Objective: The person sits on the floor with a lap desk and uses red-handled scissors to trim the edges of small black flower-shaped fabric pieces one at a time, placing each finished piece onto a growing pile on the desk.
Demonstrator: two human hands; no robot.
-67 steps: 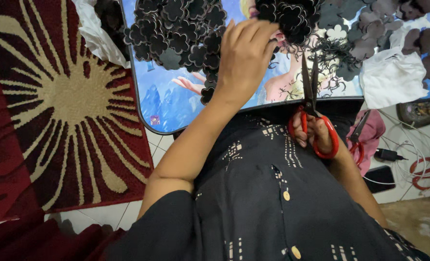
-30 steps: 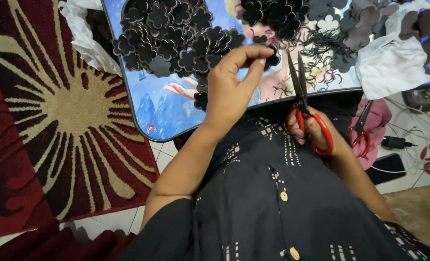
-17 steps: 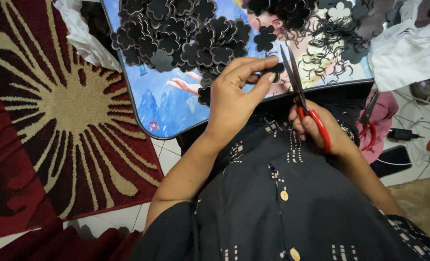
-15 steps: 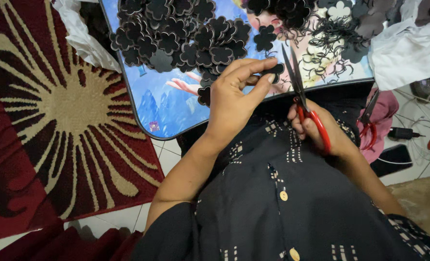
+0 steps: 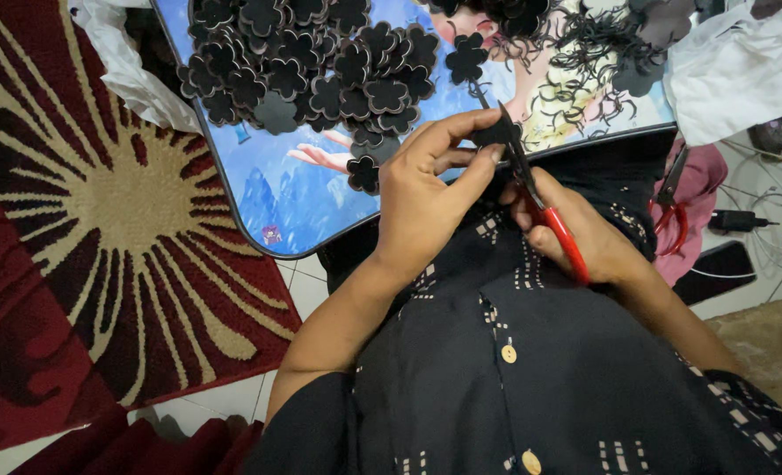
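The left hand (image 5: 426, 198) pinches a small black piece (image 5: 496, 134) between thumb and forefinger, the other fingers curled beneath, holding it just in front of the near edge of the picture-printed tray (image 5: 312, 215). The right hand (image 5: 580, 233) is closed through the red handles of the scissors (image 5: 540, 207), whose dark blades meet the piece at its right side; how wide the blades stand cannot be told. To cut well here, I judge it best to turn the piece with the pinching fingers rather than swing the scissors, keeping the fingertips back from the blades and taking short bites along the outline. On the tray, well beyond the hands, lies a heap of finished black flower shapes (image 5: 312, 62), with curly black trimmings (image 5: 584, 53) to the right. A second pair of red scissors (image 5: 668, 207) lies on pink cloth (image 5: 703, 189) at the right; a red patterned rug (image 5: 101, 220) spreads at the left.
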